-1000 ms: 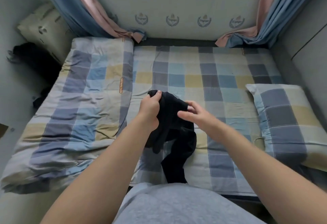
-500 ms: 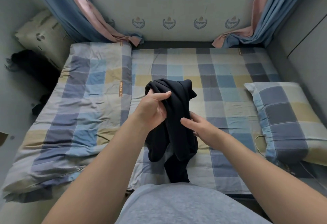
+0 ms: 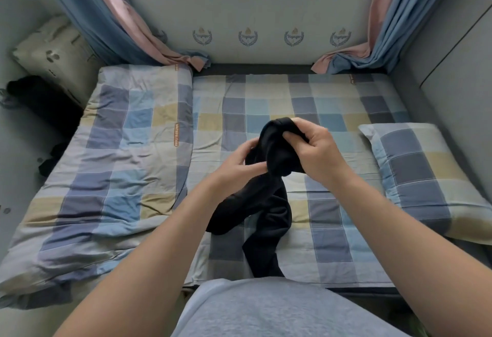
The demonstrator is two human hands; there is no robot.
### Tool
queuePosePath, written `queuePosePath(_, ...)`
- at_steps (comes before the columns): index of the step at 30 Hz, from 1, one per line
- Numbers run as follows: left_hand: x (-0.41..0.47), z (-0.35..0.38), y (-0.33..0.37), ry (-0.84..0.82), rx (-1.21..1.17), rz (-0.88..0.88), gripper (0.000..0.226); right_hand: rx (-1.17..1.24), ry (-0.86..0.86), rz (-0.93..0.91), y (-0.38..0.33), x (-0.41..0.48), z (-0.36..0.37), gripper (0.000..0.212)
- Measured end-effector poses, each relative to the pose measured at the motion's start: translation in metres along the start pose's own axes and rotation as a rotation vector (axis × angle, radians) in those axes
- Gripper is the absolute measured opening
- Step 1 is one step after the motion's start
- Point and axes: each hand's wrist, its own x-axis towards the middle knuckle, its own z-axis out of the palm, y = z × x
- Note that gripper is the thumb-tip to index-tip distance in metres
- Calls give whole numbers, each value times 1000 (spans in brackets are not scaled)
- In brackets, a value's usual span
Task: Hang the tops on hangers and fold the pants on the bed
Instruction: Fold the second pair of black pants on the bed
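A bunched black garment [image 3: 269, 203] hangs over the middle of the checked bed [image 3: 332, 107]. Its top end is lifted and its lower part trails down onto the sheet toward me. My right hand [image 3: 311, 147] grips the garment's upper edge, fingers curled round the cloth. Lower and to the left, my left hand [image 3: 237, 166] pinches the fabric just below that edge. Which kind of garment it is cannot be told from the bundle.
A folded checked duvet [image 3: 111, 163] covers the bed's left side. A checked pillow [image 3: 426, 177] lies at the right. Dark clothes [image 3: 40, 100] and a beige cushion [image 3: 56, 54] sit off the bed at far left. Curtains [image 3: 127, 22] hang at both back corners.
My right hand rose from under the garment and took hold of its top edge. My left hand slid lower on the cloth, and the bundle shifted right.
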Motion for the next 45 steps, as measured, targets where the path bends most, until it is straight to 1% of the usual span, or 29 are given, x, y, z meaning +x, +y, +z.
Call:
queuePosePath(1, -4, 5, 7, -68, -163, 26, 55, 24, 10, -23, -8, 4, -3, 24)
queuePosePath(2, -6, 10, 14, -99, -270, 44, 46, 52, 16, -37, -16, 8, -5, 26)
queuePosePath(3, -7, 14, 20, -95, -293, 59, 43, 80, 15, -41, -23, 11, -7, 27)
queuePosePath(5, -5, 24, 33, -29, -291, 106, 44, 126, -16, -32, -30, 18, -9, 28)
queuePosePath(8, 3, 33, 49, 112, -411, 169, 27, 269, -106, 45, -30, 21, -10, 31)
queuePosePath(10, 7, 33, 57, 214, -429, 151, 28, 350, -146, 115, -25, 19, -14, 36)
queuePosePath(12, 11, 31, 59, 256, -417, 112, 26, 354, -167, 125, -18, 13, -17, 38)
queuePosePath(13, 13, 30, 59, 258, -428, 87, 24, 334, -171, 122, -13, 8, -18, 43)
queuePosePath(15, 15, 27, 63, 247, -494, 54, 22, 295, -170, 150, -2, -2, -16, 68)
queuePosePath(17, 17, 25, 67, 218, -518, 68, 22, 354, -217, 258, 9, -9, -15, 85)
queuePosePath(19, 21, 26, 70, 198, -465, 111, 21, 422, -300, 342, 17, -12, -15, 81)
queuePosePath(20, 22, 27, 72, 202, -430, 132, 20, 424, -347, 368, 19, -11, -16, 73)
queuePosePath(22, 24, 28, 76, 275, -286, 203, 15, 374, -411, 399, 21, -8, -15, 57)
queuePosePath(23, 26, 27, 77, 327, -179, 255, 13, 324, -394, 409, 23, -6, -14, 51)
queuePosePath(25, 33, 24, 74, 390, -15, 304, 10, 239, -268, 440, 28, -3, -11, 45)
queuePosePath(27, 37, 18, 67, 373, -65, 273, 7, 271, -133, 458, 32, -2, -10, 41)
queuePosePath(28, 35, 16, 64, 320, -130, 240, 11, 325, -84, 459, 32, -1, -11, 40)
queuePosePath(30, 31, 18, 52, 136, -242, 157, 35, 465, 1, 467, 28, 2, -17, 45)
queuePosePath(31, 28, 23, 43, 49, -288, 106, 44, 530, 35, 470, 24, 6, -21, 47)
queuePosePath(32, 25, 32, 32, -10, -316, 35, 46, 588, 58, 467, 18, 12, -26, 46)
queuePosePath(33, 22, 43, 20, -37, -304, -38, 46, 636, 77, 467, 12, 18, -31, 43)
queuePosePath(35, 20, 62, -7, -65, -145, -152, 40, 714, 119, 494, 1, 31, -40, 38)
queuePosePath(37, 20, 74, -32, -141, 62, -174, 25, 769, 177, 549, -7, 42, -44, 41)
queuePosePath(38, 21, 76, -42, -137, 91, -182, 14, 787, 212, 571, -9, 46, -45, 43)
queuePosePath(39, 21, 75, -47, -98, 57, -190, 6, 816, 245, 584, -10, 50, -46, 44)
queuePosePath(41, 19, 69, -49, 54, -19, -169, 13, 896, 284, 612, -8, 53, -49, 50)
queuePosePath(42, 18, 66, -48, 114, -55, -159, 15, 908, 282, 637, -6, 51, -51, 57)
queuePosePath(43, 18, 63, -45, 165, -91, -159, 14, 893, 259, 660, -1, 47, -54, 66)
queuePosePath(45, 18, 58, -37, 246, -198, -156, 11, 795, 138, 674, 12, 38, -59, 83)
